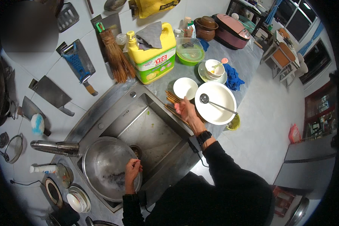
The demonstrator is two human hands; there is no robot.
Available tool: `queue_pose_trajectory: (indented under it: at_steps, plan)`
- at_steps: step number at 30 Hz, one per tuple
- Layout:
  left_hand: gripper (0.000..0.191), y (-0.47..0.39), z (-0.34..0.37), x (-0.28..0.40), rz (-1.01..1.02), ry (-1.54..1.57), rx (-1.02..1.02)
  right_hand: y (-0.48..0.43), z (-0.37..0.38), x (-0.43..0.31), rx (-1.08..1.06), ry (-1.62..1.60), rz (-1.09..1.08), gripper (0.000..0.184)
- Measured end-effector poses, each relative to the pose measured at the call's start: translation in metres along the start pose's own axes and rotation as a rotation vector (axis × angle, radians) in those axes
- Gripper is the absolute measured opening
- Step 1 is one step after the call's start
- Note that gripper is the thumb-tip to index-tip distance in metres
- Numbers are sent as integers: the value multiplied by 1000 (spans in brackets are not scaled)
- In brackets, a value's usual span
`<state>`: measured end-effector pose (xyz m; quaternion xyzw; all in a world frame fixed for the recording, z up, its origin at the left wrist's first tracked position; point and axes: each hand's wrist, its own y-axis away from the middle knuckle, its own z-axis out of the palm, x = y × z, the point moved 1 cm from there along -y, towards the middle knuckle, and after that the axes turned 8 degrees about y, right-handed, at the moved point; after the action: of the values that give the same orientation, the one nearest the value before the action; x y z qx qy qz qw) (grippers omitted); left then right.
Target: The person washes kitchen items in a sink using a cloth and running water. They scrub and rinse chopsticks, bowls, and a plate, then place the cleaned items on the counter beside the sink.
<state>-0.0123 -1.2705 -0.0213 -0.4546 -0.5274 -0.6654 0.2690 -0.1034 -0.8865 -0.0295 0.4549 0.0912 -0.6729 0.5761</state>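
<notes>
My right hand (186, 111) reaches over wooden chopsticks (173, 97) lying at the sink's edge; its fingers are partly bent, and whether it grips any cannot be told. White bowls sit beside it: a small one (183, 87) and a large one (214, 113) with a metal ladle (220, 105) inside. My left hand (133, 169) is at the right rim of a metal basin (101, 161) in the stainless-steel sink (161, 141). Its fingertips are drawn together, and what lies between them is not visible. Cloudy, sudsy water seems to be in the basin.
A faucet (56, 148) extends by the basin. Behind the sink stand a straw brush (117, 56) and a yellow detergent jug (155, 62). Farther along the counter are a green container (190, 58), stacked bowls (214, 67), a blue cloth (233, 77) and a pink rice cooker (231, 31).
</notes>
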Motion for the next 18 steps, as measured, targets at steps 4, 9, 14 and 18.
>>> queue_pose_trajectory:
  at_steps: [4,9,14,18]
  plan:
    - [16,10,-5,2,48,25,-7,-35,-2,-3,133,-156,114,36]
    - [15,19,-12,10,52,167,-13,-34,10,-9,197,129,23,35]
    - [26,31,-7,32,181,132,-36,22,67,8,-170,722,196,36]
    - [46,40,-13,33,91,443,172,89,132,66,-651,1031,437,37]
